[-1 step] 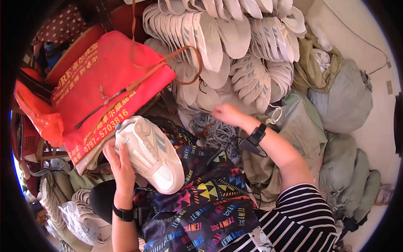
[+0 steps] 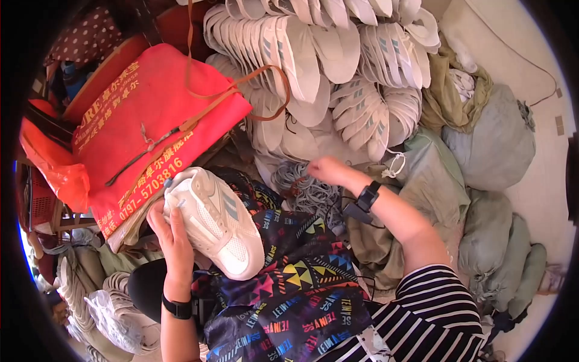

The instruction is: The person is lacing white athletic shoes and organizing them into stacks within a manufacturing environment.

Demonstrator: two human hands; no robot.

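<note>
My left hand (image 2: pixel 173 236) is wrapped around the heel end of a white sneaker (image 2: pixel 232 241) with grey-blue side stripes. The shoe rests over my dark patterned apron (image 2: pixel 283 289), its toe pointing toward me and to the right. Curled in a pinch, my right hand (image 2: pixel 330 171) is above a tangle of grey shoelaces (image 2: pixel 313 199). What its fingers hold, if anything, is too small to make out.
Stacked white shoe uppers (image 2: pixel 283 54) rise at the far side. A red bag (image 2: pixel 163 102) with a brown strap (image 2: pixel 241 87) lies to the left. Full grey-green sacks (image 2: pixel 491 139) stand on the right. More pale shoe parts (image 2: pixel 78 295) lie at lower left.
My right hand has dropped slightly toward me, still pinched. The left hand and the sneaker have hardly moved.
</note>
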